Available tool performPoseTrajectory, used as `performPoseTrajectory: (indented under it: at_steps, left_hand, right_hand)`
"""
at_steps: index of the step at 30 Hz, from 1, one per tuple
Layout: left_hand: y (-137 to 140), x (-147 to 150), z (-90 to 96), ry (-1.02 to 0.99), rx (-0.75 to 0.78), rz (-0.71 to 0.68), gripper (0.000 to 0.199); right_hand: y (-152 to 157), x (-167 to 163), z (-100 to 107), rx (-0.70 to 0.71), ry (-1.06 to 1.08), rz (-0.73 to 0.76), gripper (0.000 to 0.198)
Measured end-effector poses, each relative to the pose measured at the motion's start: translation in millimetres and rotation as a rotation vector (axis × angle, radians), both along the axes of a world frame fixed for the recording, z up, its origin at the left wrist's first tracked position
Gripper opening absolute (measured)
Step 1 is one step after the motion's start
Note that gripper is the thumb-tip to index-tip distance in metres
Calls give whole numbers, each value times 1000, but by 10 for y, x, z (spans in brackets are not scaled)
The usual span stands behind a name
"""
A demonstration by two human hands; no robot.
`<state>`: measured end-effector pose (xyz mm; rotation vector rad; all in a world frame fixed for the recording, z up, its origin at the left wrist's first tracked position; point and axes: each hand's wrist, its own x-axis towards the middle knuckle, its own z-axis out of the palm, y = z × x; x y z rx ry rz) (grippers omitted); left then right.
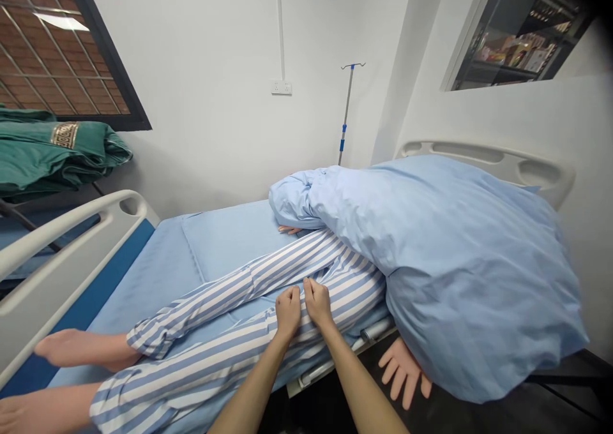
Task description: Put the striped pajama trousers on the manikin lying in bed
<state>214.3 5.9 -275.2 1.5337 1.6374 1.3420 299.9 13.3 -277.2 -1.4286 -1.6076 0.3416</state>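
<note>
Both of my hands are closed in fists, side by side with a small gap, over the near thigh of a care manikin in striped trousers [201, 364]. My left hand [288, 313] is over the striped cloth, its fingers curled in. Close on its right, my right hand [317, 301] is closed too, thumb uppermost. Whether either fist grips the cloth is hidden from me. A light-blue quilt [445, 261] lies bunched over the manikin's upper body and head. One manikin hand [406, 371] hangs below the quilt at the near bed edge; its bare feet [83, 350] lie at the left.
The bed has a light-blue sheet [230, 233], a footboard [90, 261] at left and a headboard [483, 156] at right. A low side rail [318, 373] runs along the near edge. Behind stands an IV pole [347, 108]. Green folded cloth [57, 156] lies at far left.
</note>
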Motion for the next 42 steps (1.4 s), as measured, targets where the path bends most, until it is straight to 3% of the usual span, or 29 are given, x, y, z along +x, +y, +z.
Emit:
performPoseTrajectory:
  at_steps: [6, 13, 18, 23, 31, 39, 42]
  left_hand:
    - [135, 226, 223, -216, 39, 39, 33]
    - [27, 337, -82, -16, 8, 41, 33]
    - [34, 319, -82, 15, 19, 50, 32]
    - [34, 336, -47, 40, 47, 52, 33]
    - [41, 355, -75, 58, 0, 44, 33]
    - [242, 561, 223, -137, 21, -19, 32]
    - [273, 671, 202, -199, 14, -4, 33]
  right_hand:
    - [23, 30, 29, 3, 157, 24, 37]
    - [82, 46, -20, -25, 380, -5, 36]
    - [91, 124, 86, -71, 339, 58, 38]
    - [138, 380, 260, 29, 175, 47, 39]
    - [146, 376, 11, 14, -100, 39, 37]
    - [150, 434, 34, 2, 110, 13, 39]
    - [152, 445, 31, -10, 180, 4, 37]
